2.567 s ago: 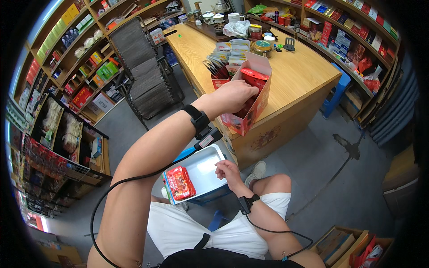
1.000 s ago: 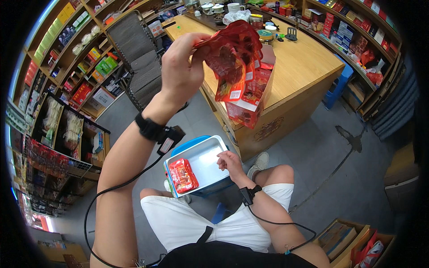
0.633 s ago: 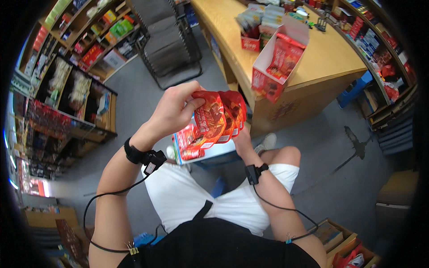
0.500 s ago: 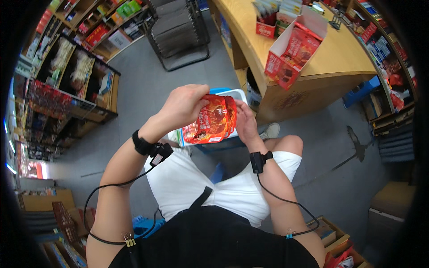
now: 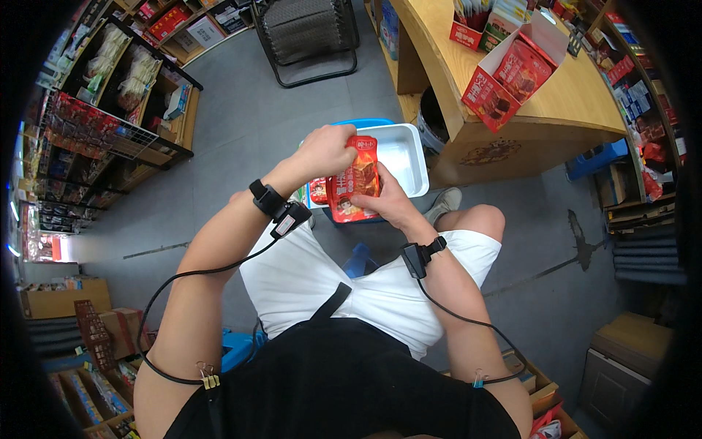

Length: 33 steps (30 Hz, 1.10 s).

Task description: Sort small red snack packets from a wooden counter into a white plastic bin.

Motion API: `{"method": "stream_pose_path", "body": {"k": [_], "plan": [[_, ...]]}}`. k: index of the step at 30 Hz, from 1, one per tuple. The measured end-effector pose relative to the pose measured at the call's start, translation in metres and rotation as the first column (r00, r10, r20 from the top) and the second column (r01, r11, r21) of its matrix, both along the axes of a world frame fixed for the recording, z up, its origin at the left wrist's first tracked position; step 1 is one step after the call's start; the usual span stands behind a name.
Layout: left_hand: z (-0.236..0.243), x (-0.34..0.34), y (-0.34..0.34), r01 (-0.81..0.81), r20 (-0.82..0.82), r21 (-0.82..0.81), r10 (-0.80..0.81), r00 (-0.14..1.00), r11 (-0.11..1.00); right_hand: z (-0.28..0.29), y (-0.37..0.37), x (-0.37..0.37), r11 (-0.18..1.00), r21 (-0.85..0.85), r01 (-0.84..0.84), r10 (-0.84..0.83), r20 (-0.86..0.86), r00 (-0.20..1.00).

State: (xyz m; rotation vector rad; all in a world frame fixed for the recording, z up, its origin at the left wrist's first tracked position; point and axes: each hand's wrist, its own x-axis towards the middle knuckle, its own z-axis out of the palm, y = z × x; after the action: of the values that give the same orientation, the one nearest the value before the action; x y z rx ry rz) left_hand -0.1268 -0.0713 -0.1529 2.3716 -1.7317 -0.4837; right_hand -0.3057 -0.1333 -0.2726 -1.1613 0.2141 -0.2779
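Note:
Both hands hold a red snack pouch (image 5: 360, 174), upright and tilted slightly, above a white tray (image 5: 417, 164). My left hand (image 5: 330, 152) grips its top left corner with fingers curled. Around the lower right side closes my right hand (image 5: 393, 200), thumb lying across the pouch's front. Whether more pouches are stacked behind it is hidden. Another red packet (image 5: 318, 191) shows just left of the pouch, under my left wrist. The tray rests on a blue container (image 5: 362, 123), mostly covered from view.
To the right stands a wooden counter (image 5: 545, 135) bearing an opened red display box (image 5: 504, 80) of pouches. A folding chair (image 5: 307, 36) is ahead. Stocked shelves (image 5: 117, 88) line the left. A dark bin (image 5: 431, 121) sits beside the counter.
The fanned pouches now appear as one front pouch, held more upright. My right hand has moved down and its thumb now presses the front. The view has shifted, showing more of the white tray.

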Motion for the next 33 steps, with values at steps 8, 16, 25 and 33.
{"method": "stream_pose_path", "body": {"k": [8,16,25,33], "plan": [[-0.042,0.004,0.005,-0.280,-0.328,-0.177,0.211,0.921,0.944,-0.001,0.006,0.001,0.945,0.327,-0.009,-0.001,0.031,1.000],[-0.054,-0.009,0.011,-0.434,-0.337,-0.306,0.330,0.882,0.847,-0.012,0.006,0.005,0.924,0.382,0.020,0.010,-0.076,0.997],[-0.053,0.004,0.032,-0.302,0.081,-0.198,0.323,0.943,0.932,-0.018,0.007,0.016,0.995,0.066,0.071,-0.067,-0.066,0.996],[-0.110,0.018,0.054,-0.686,-0.807,-0.166,0.302,0.507,0.709,-0.014,0.010,0.022,0.966,0.029,0.256,-0.257,0.015,0.966]]}}
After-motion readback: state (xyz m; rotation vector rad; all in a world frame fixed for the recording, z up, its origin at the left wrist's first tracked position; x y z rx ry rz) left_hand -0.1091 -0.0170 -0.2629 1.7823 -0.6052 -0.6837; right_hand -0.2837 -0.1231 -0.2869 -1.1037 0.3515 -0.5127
